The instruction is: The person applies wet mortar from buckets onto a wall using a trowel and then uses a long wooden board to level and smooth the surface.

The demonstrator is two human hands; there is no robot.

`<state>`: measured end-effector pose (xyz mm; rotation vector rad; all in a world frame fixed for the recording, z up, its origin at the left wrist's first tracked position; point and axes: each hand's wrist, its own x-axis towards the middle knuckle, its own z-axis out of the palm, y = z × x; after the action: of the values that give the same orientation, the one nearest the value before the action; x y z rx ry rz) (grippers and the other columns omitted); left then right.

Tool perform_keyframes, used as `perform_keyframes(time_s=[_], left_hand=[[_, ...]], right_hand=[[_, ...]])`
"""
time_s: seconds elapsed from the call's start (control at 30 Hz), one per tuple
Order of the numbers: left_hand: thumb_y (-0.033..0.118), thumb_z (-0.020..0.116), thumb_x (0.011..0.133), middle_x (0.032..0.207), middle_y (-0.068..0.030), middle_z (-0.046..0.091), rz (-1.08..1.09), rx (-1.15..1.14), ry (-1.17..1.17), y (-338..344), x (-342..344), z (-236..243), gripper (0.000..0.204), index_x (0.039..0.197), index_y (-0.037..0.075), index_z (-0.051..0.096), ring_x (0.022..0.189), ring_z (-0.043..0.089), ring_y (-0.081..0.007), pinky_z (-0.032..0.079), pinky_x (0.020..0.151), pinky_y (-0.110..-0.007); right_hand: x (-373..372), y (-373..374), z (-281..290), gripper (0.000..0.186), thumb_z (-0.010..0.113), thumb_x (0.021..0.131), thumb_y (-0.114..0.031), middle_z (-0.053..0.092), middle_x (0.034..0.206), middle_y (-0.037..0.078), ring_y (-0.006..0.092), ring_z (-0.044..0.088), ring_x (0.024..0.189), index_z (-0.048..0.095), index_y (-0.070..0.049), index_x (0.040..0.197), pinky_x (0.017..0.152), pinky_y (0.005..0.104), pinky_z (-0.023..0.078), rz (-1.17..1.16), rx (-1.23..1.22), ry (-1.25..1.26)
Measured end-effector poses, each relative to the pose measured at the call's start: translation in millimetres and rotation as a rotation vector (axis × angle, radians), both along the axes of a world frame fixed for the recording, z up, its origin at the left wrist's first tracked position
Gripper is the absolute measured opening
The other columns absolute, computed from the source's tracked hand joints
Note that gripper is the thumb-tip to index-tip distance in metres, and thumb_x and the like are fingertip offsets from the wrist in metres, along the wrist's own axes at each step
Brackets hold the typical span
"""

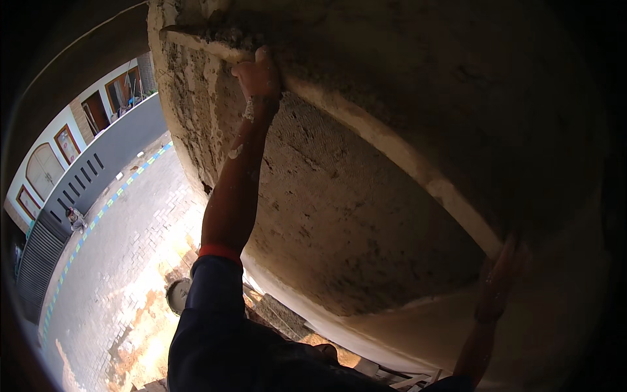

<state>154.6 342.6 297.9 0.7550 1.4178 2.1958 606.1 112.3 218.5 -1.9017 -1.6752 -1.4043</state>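
Overhead, in the head view, a rough plastered wall (339, 196) fills most of the frame, its grey-brown coat gritty, pitted and uneven, with clumps of wet mortar clinging along the left corner edge. A long, pale straightedge board (392, 147) lies flat against this plaster, running on a diagonal from the upper left down toward the lower right; the lens bends it into a curve.

The left hand (259, 75) is closed around the upper end of the board, fingers curled over its edge and pressed to the wall, with specks of mortar on the wrist and forearm. A dark blue sleeve (212, 307) with a red cuff covers the upper arm. The right hand (506, 261) sits at the lower end of the board in deep shadow; it touches the board, but whether it grips or only presses flat I cannot tell.

Below the rough coat, a smoother, paler band of plaster (392, 340) curves along the base of the wall. To the left and far beneath, a paved brick lane (124, 242) stretches away, sunlit, patched with sandy spill. A grey boundary wall (111, 157) with slotted openings lines its far side, and a house front with arched, framed doors stands behind it. A round bucket (177, 295) rests on the ground near the sleeve, and a small seated person (75, 219) is by the grey wall.
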Motion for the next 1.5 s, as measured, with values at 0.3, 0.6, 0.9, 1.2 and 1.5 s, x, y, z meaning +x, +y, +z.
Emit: perform_keyframes(time_s=[0.3, 0.6, 0.9, 1.2, 1.5], left_hand=[[0.033, 0.051, 0.086, 0.116, -0.0224, 0.044, 0.01, -0.123, -0.016, -17.8, 60.8, -224.9, 0.055, 0.116, -0.009, 0.033, 0.106, 0.044, -0.0294, 0.033, 0.094, -0.037], [0.03, 0.051, 0.09, 0.138, -0.0305, 0.021, -0.276, 0.078, -0.109, -55.5, 95.0, -329.7, 0.075, 0.131, -0.017, 0.01, 0.131, 0.022, -0.0364, 0.019, 0.106, -0.038], [0.035, 0.052, 0.088, 0.132, -0.0342, 0.027, -0.179, 0.034, 0.091, -37.1, 53.9, -212.9, 0.078, 0.13, -0.017, 0.01, 0.125, 0.03, -0.0412, 0.024, 0.103, -0.04], [0.032, 0.058, 0.082, 0.11, -0.0371, 0.046, -0.009, 0.152, 0.187, -11.5, 24.2, -47.8, 0.061, 0.108, -0.015, 0.028, 0.105, 0.049, -0.0451, 0.039, 0.09, -0.044], [0.032, 0.059, 0.077, 0.105, -0.0365, 0.051, 0.019, 0.228, 0.211, 24.5, -16.5, 58.3, 0.064, 0.104, -0.017, 0.029, 0.102, 0.053, -0.0441, 0.042, 0.086, -0.044]], right_hand=[[64.4, -44.9, -139.4, 0.051, 0.056, 0.081, -0.013, 0.037, 0.128, 0.026, 0.0448, 0.032, 0.121, 0.041, -0.003, 0.128, 0.102, 0.054, 0.026, -0.103, -0.239, 0.111], [109.7, -63.6, -283.6, 0.055, 0.056, 0.079, -0.017, 0.038, 0.129, 0.023, 0.0435, 0.033, 0.12, 0.041, -0.004, 0.129, 0.101, 0.0575, 0.023, 0.074, -0.227, 0.32], [102.6, -42.7, -242.8, 0.05, 0.038, 0.09, -0.034, 0.035, 0.133, 0.025, 0.0469, 0.029, 0.124, 0.041, -0.004, 0.131, 0.101, 0.0611, 0.02, 0.039, 0.055, -0.019], [20.3, -20.6, -110.3, 0.061, 0.033, 0.093, -0.047, 0.035, 0.136, 0.022, 0.0387, 0.031, 0.127, 0.033, -0.002, 0.134, 0.102, 0.0498, 0.028, -0.123, -0.021, 0.288], [-37.0, 6.5, 21.8, 0.06, 0.043, 0.087, -0.045, 0.037, 0.133, 0.022, 0.0411, 0.031, 0.125, 0.038, -0.005, 0.132, 0.101, 0.0524, 0.025, -0.092, 0.147, 0.125]])
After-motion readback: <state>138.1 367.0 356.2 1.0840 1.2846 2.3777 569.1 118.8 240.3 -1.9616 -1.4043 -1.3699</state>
